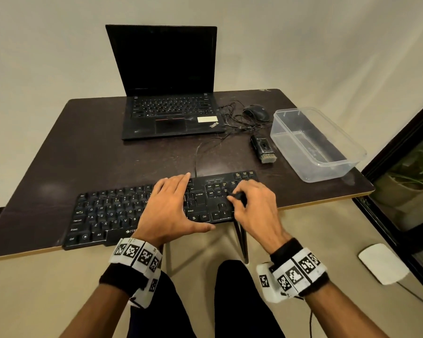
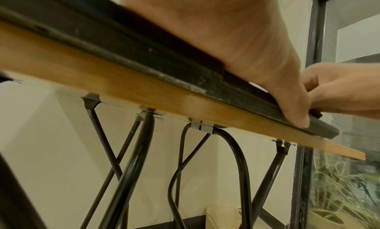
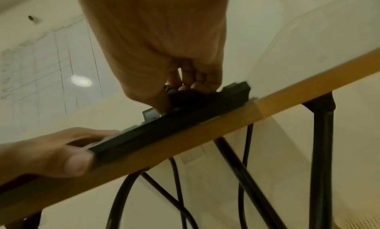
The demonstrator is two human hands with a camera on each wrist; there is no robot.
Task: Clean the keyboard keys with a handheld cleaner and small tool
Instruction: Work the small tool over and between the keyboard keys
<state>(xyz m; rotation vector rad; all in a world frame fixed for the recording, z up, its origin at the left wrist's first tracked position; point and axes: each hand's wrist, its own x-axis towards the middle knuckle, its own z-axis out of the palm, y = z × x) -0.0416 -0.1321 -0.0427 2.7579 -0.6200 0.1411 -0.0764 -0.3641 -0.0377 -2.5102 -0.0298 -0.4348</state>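
A black keyboard (image 1: 112, 213) lies along the near edge of the dark table (image 1: 71, 152). My left hand (image 1: 171, 208) rests flat on its middle keys with straight fingers, the thumb (image 2: 296, 112) along the front edge. My right hand (image 1: 252, 206) pinches a small black tool (image 1: 237, 195) over the arrow and navigation keys at the keyboard's right end; in the right wrist view the curled fingers (image 3: 195, 81) hold the small tool (image 3: 172, 91) against the keyboard (image 3: 185, 120). The black handheld cleaner (image 1: 263, 148), brush end toward me, lies on the table behind the keyboard.
An open black laptop (image 1: 166, 98) stands at the back. A black mouse (image 1: 255, 112) with tangled cable lies right of it. A clear plastic tub (image 1: 315, 142) sits at the table's right side. Metal table legs (image 2: 139, 159) run underneath.
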